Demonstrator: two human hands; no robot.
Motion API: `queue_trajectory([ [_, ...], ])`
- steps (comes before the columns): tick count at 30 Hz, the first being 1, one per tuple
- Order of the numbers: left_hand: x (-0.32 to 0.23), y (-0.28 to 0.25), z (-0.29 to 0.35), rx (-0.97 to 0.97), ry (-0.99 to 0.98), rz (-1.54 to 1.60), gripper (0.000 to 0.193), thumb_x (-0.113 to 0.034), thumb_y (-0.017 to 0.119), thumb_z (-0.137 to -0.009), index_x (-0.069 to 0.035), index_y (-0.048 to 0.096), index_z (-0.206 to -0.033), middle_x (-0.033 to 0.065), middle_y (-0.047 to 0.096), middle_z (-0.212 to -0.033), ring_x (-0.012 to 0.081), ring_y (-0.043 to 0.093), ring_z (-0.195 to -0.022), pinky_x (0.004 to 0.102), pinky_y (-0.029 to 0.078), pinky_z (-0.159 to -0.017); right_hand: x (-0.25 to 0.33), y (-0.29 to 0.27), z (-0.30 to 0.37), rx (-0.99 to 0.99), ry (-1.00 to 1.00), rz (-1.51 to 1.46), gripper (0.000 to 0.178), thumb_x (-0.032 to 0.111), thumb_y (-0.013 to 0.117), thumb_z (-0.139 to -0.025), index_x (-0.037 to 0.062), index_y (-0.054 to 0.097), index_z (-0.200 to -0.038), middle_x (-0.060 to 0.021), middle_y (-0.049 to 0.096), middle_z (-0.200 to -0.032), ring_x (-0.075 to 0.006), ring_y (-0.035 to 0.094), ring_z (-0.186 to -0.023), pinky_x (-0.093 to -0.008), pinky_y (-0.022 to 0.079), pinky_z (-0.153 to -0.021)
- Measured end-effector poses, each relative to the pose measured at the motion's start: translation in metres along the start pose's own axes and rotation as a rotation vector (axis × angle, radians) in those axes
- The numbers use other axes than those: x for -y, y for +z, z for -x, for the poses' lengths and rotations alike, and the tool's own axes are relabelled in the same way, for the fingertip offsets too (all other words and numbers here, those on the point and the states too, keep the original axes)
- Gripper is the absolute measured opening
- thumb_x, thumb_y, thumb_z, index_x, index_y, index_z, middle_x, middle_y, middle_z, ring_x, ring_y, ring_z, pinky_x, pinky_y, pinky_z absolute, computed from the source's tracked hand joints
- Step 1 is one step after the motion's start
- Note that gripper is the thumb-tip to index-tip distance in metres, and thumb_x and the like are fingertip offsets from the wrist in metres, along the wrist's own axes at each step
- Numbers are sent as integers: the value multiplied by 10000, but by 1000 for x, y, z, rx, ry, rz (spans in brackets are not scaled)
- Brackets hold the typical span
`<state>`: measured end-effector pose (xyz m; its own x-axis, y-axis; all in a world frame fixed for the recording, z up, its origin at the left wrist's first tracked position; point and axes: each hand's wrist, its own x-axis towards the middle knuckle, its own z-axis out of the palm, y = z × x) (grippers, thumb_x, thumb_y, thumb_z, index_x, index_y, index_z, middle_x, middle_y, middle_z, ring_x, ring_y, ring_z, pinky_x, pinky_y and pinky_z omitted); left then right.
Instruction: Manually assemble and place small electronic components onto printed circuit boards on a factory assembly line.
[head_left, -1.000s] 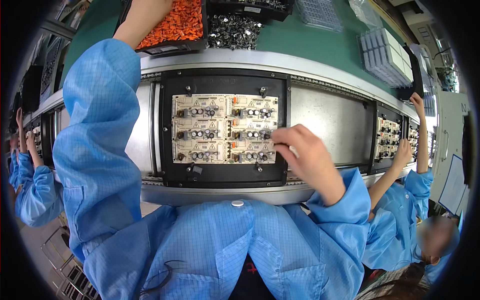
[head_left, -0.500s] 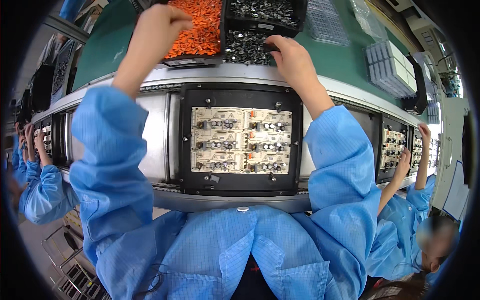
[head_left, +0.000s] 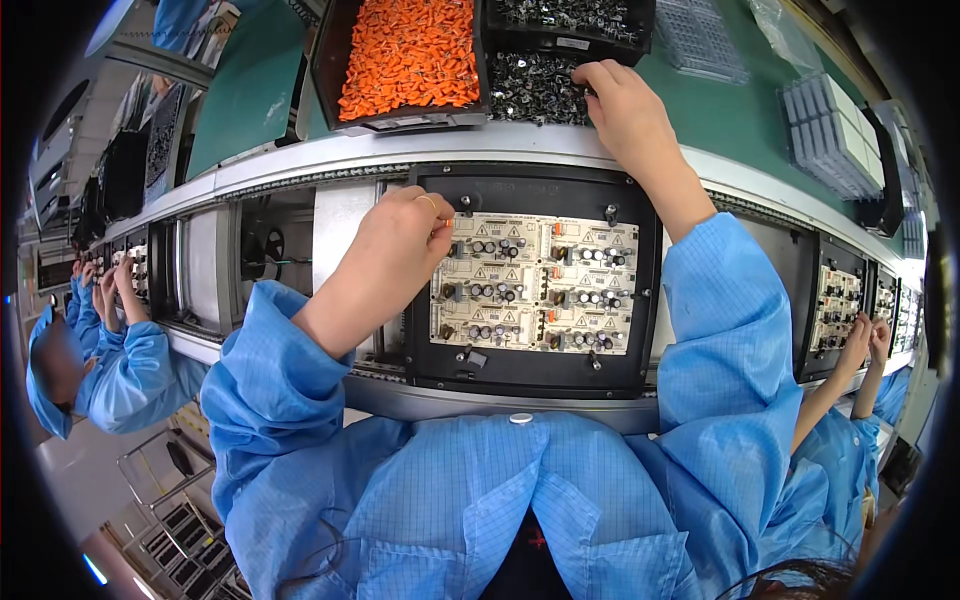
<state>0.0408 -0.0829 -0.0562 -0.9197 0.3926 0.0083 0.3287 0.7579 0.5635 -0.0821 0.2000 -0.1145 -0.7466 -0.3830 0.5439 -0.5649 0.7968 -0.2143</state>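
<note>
My left hand (head_left: 395, 245) is closed in a pinch at the upper left corner of a cream circuit board panel (head_left: 540, 255). A bit of a small orange component (head_left: 449, 223) shows at its fingertips. The panel carries rows of capacitors and a few orange parts, and sits in a black carrier frame (head_left: 535, 377). Farther back, my right hand (head_left: 632, 112) reaches to the edge of a heap of small black and silver parts (head_left: 535, 90). Its fingers are drawn together; what they hold, if anything, is hidden.
A black bin of orange components (head_left: 410, 60) stands at the back, beside another black bin (head_left: 575, 48). Clear plastic trays (head_left: 690, 40) and stacked white trays (head_left: 830, 135) lie to the right. The conveyor rail (head_left: 380, 150) runs across. Co-workers' hands (head_left: 865, 340) work at both sides.
My left hand has come down from the orange component bin to the panel's upper left corner. My right hand stays by the black and silver parts. The whole view has shifted slightly.
</note>
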Motion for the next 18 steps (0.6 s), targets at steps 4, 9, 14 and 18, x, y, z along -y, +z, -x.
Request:
queue_trajectory([
  [4,2,4,-2,-3,76,-95,107,-8,664,-838,44,675,-930,171,641,-837,323,631,-833,393,516,-753,-4,1,3,16,51,4,277,17,652,-839,67,604,-1107,-108,624,-1003,-307,640,-933,-405,532,-825],
  [9,0,6,-5,34,77,-167,81,-7,657,-837,42,665,-900,181,632,-849,351,614,-861,417,505,-765,-8,-11,8,97,201,-114,273,29,648,-850,46,618,-1121,-115,610,-996,-264,647,-887,-362,542,-814],
  [14,-1,6,-7,82,67,-190,55,7,638,-795,42,630,-837,223,636,-849,394,601,-877,446,493,-844,-18,-18,17,135,245,-204,226,20,641,-865,24,657,-1090,-112,612,-1008,-237,652,-850,-320,547,-794],
  [18,-3,4,-10,95,121,-226,67,-4,648,-832,48,651,-873,203,628,-844,387,611,-866,443,497,-770,-20,-21,18,142,232,-214,162,24,618,-890,14,681,-1039,-104,638,-1013,-242,658,-851,-314,542,-794],
])
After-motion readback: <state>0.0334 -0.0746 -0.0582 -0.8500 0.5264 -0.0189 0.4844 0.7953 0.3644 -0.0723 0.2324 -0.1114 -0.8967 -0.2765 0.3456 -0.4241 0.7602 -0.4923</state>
